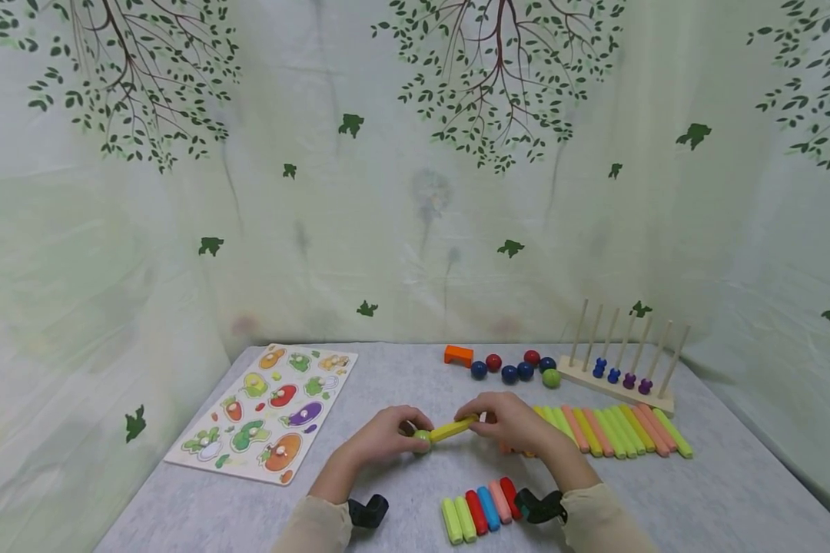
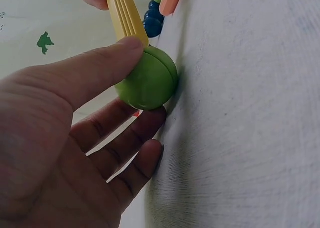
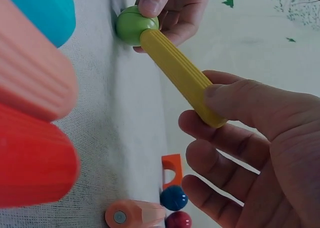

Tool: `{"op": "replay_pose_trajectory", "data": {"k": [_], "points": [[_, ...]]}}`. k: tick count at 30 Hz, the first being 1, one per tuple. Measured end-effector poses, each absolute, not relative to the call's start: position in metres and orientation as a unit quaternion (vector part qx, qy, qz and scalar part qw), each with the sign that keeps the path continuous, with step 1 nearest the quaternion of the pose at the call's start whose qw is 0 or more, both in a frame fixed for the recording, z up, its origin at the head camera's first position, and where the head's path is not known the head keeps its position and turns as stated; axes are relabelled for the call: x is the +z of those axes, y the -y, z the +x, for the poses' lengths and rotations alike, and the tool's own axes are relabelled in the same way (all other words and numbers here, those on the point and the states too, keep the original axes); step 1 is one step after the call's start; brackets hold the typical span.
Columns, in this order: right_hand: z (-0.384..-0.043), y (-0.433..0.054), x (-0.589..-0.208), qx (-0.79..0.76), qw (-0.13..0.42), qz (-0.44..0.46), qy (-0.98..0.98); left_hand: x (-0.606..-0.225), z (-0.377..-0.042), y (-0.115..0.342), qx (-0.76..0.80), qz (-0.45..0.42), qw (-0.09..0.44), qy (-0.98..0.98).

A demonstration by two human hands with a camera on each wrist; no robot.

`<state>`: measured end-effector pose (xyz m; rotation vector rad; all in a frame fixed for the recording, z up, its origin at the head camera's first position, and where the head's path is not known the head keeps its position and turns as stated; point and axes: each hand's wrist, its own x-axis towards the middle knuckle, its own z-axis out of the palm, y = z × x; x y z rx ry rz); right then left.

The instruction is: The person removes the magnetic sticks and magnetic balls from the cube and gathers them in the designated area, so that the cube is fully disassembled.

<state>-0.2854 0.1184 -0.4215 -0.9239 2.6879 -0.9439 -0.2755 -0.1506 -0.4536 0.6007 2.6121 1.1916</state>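
A green ball (image 2: pixel 150 83) rests low at the table surface, and my left hand (image 1: pixel 386 432) pinches it between thumb and fingers. My right hand (image 1: pixel 508 418) grips the far end of a yellow ridged stick (image 3: pixel 180 78) with thumb and fingertips. The stick's other end meets the green ball, and it slants up toward the right in the head view. Seen from the left wrist, the left thumb lies over the place where stick and ball meet. Near my right wrist lies a short row of coloured sticks (image 1: pixel 480 511) in green, red, blue and pink.
A longer row of coloured sticks (image 1: pixel 615 432) lies at the right. Behind are an orange block (image 1: pixel 459 355), several blue and red balls (image 1: pixel 509 374), another green ball (image 1: pixel 551 378) and a wooden peg stand (image 1: pixel 615 380) with beads. A vegetable puzzle board (image 1: pixel 266 415) lies at the left.
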Motion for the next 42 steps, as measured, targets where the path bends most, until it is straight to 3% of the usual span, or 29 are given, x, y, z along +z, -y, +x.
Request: {"op": "replay_pose_trajectory", "data": {"k": [14, 21, 28, 34, 42], "points": [[-0.286, -0.121, -0.422, -0.263, 0.070, -0.317, -0.908, -0.452, -0.274, 0.149, 0.389, 0.211, 0.100, -0.891], [-0.286, -0.123, -0.423, -0.283, 0.062, -0.287, -0.913, -0.452, -0.274, 0.149, 0.390, 0.215, 0.097, -0.890], [-0.287, -0.129, -0.419, -0.348, 0.020, -0.256, -0.901, -0.452, -0.275, 0.148, 0.387, 0.216, 0.096, -0.891], [-0.290, -0.131, -0.422, -0.383, 0.025, -0.227, -0.895, -0.453, -0.275, 0.149, 0.388, 0.213, 0.098, -0.891], [-0.292, -0.129, -0.427, -0.335, 0.014, -0.179, -0.925, -0.455, -0.276, 0.149, 0.385, 0.226, 0.080, -0.891]]}}
